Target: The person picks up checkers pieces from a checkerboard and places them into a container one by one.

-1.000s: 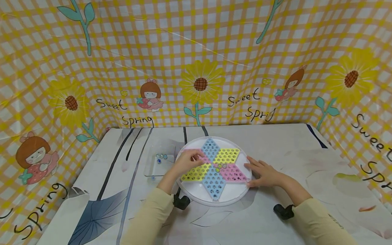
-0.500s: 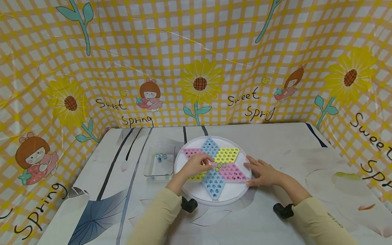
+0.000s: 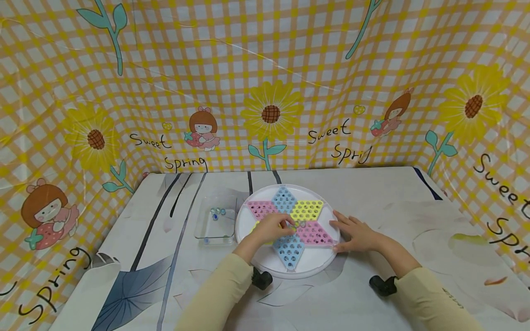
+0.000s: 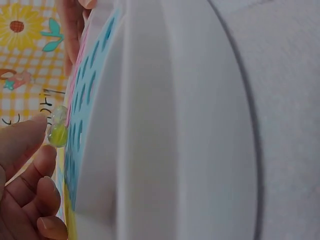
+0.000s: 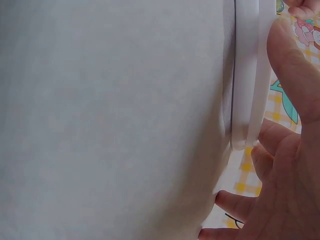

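A round white Chinese checkers board (image 3: 257,262) with a pink, yellow and blue star of holes lies on the table. In the head view my left hand (image 3: 271,228) is over its middle, thumb and forefinger at the marbles. The left wrist view shows a yellow-centred marble (image 4: 58,135) standing on the board just beyond the parted tips of that thumb and forefinger, with a clear marble (image 4: 59,114) beside it. My right hand (image 3: 358,233) rests at the board's right rim, fingers spread and thumb along the edge; the right wrist view shows its fingertips reaching the rim and tabletop.
A clear plastic box (image 3: 202,230) with several glass marbles (image 3: 216,213) stands left of the board. Patterned cloth (image 3: 269,64) hangs behind the table (image 3: 385,193). A black wrist camera is strapped to each sleeve.
My left hand has moved right and slightly down, from the board's left pink area to the marbles near the centre. The right hand stays at the rim.
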The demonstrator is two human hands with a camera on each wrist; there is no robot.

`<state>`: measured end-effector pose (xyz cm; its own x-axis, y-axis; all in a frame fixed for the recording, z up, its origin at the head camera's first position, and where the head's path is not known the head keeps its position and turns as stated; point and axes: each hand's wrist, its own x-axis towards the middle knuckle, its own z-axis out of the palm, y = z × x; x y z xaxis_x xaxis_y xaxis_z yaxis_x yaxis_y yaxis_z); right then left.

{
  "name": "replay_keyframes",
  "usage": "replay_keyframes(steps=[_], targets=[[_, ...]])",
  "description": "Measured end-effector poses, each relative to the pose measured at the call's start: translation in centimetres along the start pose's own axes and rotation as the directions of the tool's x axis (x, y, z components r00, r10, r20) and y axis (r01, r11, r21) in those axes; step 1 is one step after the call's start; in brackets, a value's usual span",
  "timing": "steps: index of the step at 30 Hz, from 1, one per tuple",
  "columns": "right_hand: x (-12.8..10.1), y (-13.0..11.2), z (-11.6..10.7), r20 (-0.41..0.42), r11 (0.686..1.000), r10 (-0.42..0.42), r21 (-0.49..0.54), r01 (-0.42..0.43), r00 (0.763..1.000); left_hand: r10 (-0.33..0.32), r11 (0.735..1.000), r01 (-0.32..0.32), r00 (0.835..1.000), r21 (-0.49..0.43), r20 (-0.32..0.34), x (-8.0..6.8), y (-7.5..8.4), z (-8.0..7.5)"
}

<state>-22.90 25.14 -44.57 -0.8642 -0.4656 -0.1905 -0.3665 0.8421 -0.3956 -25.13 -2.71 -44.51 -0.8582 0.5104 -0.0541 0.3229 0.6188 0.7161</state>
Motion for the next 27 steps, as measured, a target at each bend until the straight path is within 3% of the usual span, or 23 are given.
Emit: replay_keyframes(steps=[27], targets=[[-0.11,-0.24,-0.08,-0.001,1.000,-0.004,-0.003,0.004,1.000,-0.056,0.996,0.056,0.998,0.063,-0.001,0.41,0.16,0.62]])
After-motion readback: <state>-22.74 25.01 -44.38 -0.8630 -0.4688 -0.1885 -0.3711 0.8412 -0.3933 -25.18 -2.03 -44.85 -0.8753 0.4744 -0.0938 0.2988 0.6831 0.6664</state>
